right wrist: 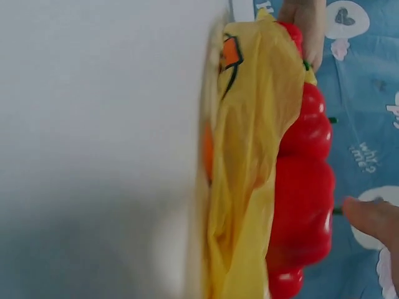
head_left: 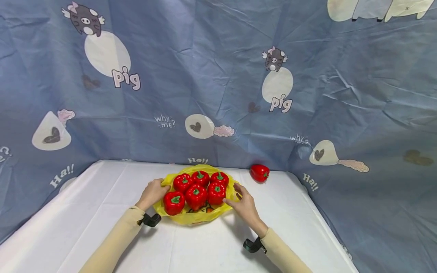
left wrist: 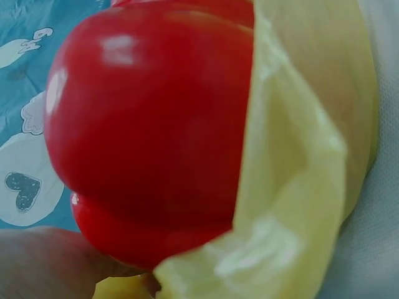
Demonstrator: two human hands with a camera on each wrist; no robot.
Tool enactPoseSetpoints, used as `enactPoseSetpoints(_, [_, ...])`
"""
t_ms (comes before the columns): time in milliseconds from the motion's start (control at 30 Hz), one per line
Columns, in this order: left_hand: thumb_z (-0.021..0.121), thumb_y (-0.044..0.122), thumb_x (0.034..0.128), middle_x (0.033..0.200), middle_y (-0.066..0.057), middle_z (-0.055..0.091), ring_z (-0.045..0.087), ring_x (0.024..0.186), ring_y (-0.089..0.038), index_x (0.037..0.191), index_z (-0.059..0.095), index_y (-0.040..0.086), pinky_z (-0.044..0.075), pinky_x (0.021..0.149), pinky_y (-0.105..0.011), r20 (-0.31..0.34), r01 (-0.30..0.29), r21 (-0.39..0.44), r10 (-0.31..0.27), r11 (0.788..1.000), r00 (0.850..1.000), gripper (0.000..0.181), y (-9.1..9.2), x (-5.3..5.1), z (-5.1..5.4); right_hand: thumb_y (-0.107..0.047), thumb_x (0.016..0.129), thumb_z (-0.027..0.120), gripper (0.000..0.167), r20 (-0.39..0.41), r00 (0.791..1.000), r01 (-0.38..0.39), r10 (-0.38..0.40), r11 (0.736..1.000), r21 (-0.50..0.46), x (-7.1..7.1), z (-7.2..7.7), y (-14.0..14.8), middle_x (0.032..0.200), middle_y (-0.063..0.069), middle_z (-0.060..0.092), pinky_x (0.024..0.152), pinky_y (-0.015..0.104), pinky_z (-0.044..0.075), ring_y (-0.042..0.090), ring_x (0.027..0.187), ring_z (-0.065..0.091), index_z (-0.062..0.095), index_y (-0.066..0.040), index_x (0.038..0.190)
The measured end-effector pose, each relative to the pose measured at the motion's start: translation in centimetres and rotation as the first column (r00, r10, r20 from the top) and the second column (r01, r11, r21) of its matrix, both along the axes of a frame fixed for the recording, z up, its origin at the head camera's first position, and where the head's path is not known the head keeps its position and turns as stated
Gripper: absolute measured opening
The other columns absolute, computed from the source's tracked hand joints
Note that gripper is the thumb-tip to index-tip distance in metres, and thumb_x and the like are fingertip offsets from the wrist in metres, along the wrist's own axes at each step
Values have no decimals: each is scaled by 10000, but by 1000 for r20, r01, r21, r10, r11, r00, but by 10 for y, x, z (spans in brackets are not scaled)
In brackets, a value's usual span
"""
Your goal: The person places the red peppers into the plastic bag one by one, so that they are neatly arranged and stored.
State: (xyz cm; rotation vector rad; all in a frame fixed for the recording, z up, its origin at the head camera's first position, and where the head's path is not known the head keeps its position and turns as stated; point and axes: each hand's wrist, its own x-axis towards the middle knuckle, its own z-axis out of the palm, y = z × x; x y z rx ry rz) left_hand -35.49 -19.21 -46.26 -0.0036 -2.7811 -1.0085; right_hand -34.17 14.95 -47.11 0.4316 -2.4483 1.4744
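Observation:
A yellow plastic bag [head_left: 201,217], opened wide with its rim folded down, lies on the table. Inside it sit several red bell peppers [head_left: 196,196] with green stems. At the bag's left edge, my left hand [head_left: 152,194] grips the yellow plastic between thumb and fingers. My right hand [head_left: 245,205] is at the right side, thumb and fingers spread apart, with the thumb close to the nearest pepper. In the left wrist view a pepper [left wrist: 149,124] fills much of the picture beside the bag's rim [left wrist: 293,149]. The right wrist view shows the bag's side [right wrist: 249,143] and my right thumb [right wrist: 374,219].
One more red bell pepper [head_left: 259,173] lies on its side at the table's back edge, right of the bag. The table has a white cover [head_left: 191,250]. Behind it hangs a blue cloth [head_left: 218,76] printed with pigs.

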Motion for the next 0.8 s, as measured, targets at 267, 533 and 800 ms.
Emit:
enactPoseSetpoints(267, [565,206,896,867,-145,630,507,680,-214,1084,631,-73,400,596,-310,9,14,-1,-14,1000,1000,342,-1,-2,0,-158,744,823,715,-67,981,175,-181,980,-91,-11,-9,34,1318,237,544,1002,460,448,388,1227,533,474,39,1336])
enactPoseSetpoints(533, [566,203,901,827,-121,606,496,665,-204,1077,631,-70,387,582,-294,16,17,19,-17,1000,1000,332,0,-3,-2,-218,763,812,846,61,945,326,-322,940,-102,-28,-23,78,1413,252,439,1057,474,395,390,1322,419,355,76,1411])
enactPoseSetpoints(800, [564,196,902,797,-114,592,503,665,-203,1074,628,-69,393,580,-300,33,7,27,-8,1000,999,322,2,-2,-3,-318,802,772,967,211,927,332,-310,940,-78,-55,-33,111,1492,291,297,1126,473,299,419,1392,306,202,79,1475])
